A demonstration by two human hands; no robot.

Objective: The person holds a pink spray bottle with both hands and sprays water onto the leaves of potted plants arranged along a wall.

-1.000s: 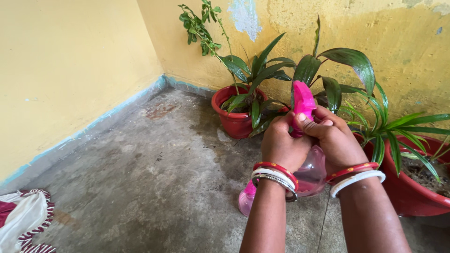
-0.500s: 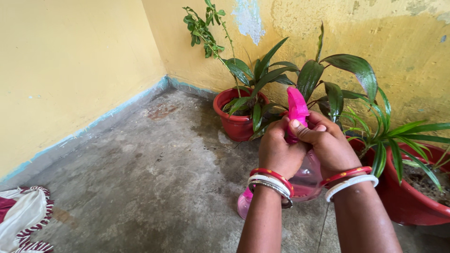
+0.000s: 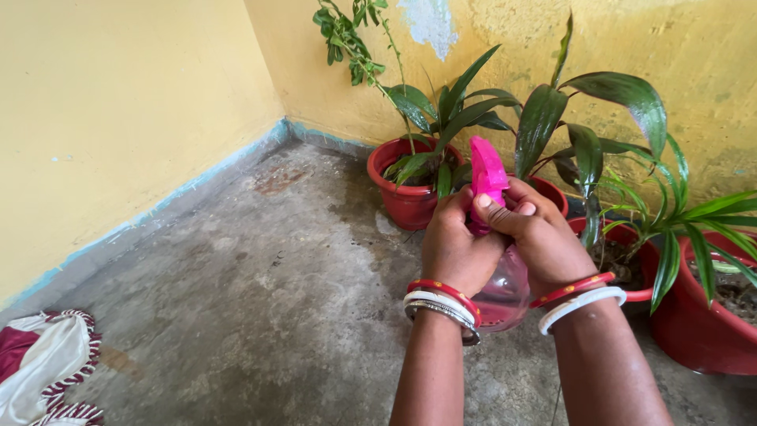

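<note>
Both hands have drifted slightly left and up: left hand [image 3: 453, 248] and right hand [image 3: 544, 244], fingers clamped on the pink spray bottle [image 3: 505, 292], held before 3 red pots [image 3: 406, 201] along the wall; its head [image 3: 487, 173] seems seated.

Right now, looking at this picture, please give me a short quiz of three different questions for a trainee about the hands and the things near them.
1. True or false: both hands grip the pink spray bottle.
2. Which thing lies on the floor at the lower left? A) a white and red cloth B) a metal bucket C) a broom
3. Fill in: the plants stand in ___ pots along the yellow wall.

Key
1. True: the left hand and right hand close around its neck, below the pink spray head.
2. A, the cloth.
3. Red; see the red pot.
</note>
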